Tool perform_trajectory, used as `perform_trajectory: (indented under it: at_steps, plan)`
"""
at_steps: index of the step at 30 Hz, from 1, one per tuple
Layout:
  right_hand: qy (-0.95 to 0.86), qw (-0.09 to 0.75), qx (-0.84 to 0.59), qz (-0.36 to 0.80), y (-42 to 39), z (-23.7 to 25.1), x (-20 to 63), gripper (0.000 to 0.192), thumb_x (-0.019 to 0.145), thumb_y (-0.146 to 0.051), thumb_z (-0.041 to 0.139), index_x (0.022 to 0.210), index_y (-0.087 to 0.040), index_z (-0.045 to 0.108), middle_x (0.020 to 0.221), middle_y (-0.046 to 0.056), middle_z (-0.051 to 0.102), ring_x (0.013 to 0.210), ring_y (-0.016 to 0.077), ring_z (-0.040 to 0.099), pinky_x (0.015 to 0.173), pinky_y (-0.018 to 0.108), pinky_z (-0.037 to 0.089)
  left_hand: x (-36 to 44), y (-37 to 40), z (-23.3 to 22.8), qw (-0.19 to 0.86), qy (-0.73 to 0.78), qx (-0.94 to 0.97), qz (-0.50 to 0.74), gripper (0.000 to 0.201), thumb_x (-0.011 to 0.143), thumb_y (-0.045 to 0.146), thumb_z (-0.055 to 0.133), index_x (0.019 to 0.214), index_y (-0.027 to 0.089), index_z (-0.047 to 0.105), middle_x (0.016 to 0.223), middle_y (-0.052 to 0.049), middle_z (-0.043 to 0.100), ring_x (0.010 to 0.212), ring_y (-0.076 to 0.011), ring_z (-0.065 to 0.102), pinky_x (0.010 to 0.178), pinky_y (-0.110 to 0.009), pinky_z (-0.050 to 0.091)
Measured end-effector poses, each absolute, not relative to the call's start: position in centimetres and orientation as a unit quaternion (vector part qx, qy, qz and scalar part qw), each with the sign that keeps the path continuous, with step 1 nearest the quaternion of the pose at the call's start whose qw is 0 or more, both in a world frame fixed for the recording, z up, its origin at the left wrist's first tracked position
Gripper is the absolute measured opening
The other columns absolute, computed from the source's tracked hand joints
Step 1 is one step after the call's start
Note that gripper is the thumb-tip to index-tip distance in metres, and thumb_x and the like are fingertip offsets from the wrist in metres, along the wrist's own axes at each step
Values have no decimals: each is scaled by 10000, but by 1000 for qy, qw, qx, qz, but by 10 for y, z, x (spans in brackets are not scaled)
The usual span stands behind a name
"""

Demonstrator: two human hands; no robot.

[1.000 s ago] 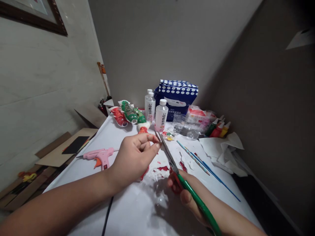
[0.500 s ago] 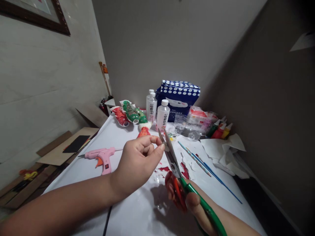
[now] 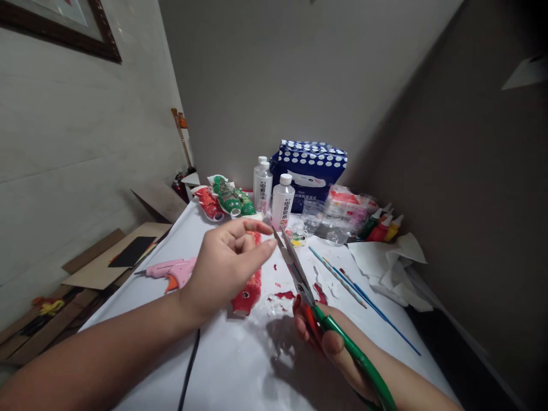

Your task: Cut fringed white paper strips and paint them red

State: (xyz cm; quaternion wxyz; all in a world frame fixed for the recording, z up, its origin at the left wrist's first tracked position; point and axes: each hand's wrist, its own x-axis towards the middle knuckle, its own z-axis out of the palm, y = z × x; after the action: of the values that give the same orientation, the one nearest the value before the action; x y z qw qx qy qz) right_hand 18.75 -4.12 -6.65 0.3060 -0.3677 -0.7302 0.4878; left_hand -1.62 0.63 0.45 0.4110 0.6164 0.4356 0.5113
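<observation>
Green and red scissors (image 3: pixel 305 292) were clamped in the right hand (image 3: pixel 343 358), its grip wrapped round the handles, apparently for control of the parted blades; the tips pointed upward beside the left hand (image 3: pixel 222 262), whose thumb and forefinger stood slightly apart with nothing clearly visible between them. Partly hidden by that hand, a red fish figure (image 3: pixel 248 297) lay on the white table (image 3: pixel 231 371); labelled bottles (image 3: pixel 282 204) stood behind, and a pink glue gun (image 3: pixel 180 271) lay leftward, both probably set there to spare working room.
</observation>
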Motion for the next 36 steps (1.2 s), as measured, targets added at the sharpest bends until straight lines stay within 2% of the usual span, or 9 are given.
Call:
perform_trajectory:
  at_steps: [4, 10, 14, 19, 25, 31, 36]
  plan:
    - [-740, 268, -403, 467, -41, -62, 188, 762, 758, -875, 251, 782, -162, 518, 704, 33, 507, 614, 145, 418, 551, 259, 377, -26, 12, 16, 395, 423, 627, 522, 265, 795, 313, 687, 1033, 198, 701, 508, 94, 290, 470, -69, 253, 448, -191, 243]
    - [-724, 244, -423, 487, -44, -64, 188, 794, 680, -931, 254, 787, -182, 495, 690, 17, 505, 587, 136, 398, 516, 252, 343, -29, 5, 29, 302, 474, 706, 431, 188, 755, 276, 673, 892, 196, 774, 444, 85, 261, 416, -65, 233, 381, -186, 183]
    - [-732, 240, -397, 499, -45, -63, 191, 775, 692, -923, 259, 792, -195, 508, 695, 15, 473, 591, 143, 375, 521, 261, 351, -35, 7, 31, 294, 472, 713, 427, 198, 759, 312, 665, 884, 206, 775, 469, 66, 290, 448, -72, 250, 398, -185, 167]
    - [-741, 269, -347, 508, -49, -60, 193, 761, 738, -891, 198, 844, -193, 482, 779, 45, 492, 634, 159, 391, 562, 276, 387, -38, 11, 31, 327, 485, 711, 389, 191, 790, 276, 619, 905, 218, 760, 462, 73, 268, 434, -68, 205, 399, -190, 142]
    - [-739, 258, -351, 514, -51, -64, 194, 782, 751, -876, 201, 958, -184, 502, 907, 99, 548, 776, 218, 490, 730, 343, 463, -32, 5, 31, 304, 470, 727, 397, 222, 788, 255, 622, 960, 197, 750, 442, 92, 268, 416, -61, 224, 386, -174, 200]
    - [-740, 273, -337, 515, -49, -68, 192, 758, 762, -869, 177, 905, -194, 491, 835, 67, 525, 683, 185, 441, 616, 301, 414, -28, 2, 30, 301, 475, 736, 376, 188, 782, 231, 620, 897, 164, 753, 430, 103, 263, 407, -50, 227, 388, -167, 205]
    - [-726, 268, -340, 535, -51, -58, 186, 750, 751, -880, 182, 845, -192, 465, 788, 51, 506, 657, 174, 422, 594, 293, 401, -26, 5, 29, 329, 480, 730, 358, 167, 774, 250, 642, 863, 159, 749, 431, 107, 273, 412, -41, 213, 385, -155, 186]
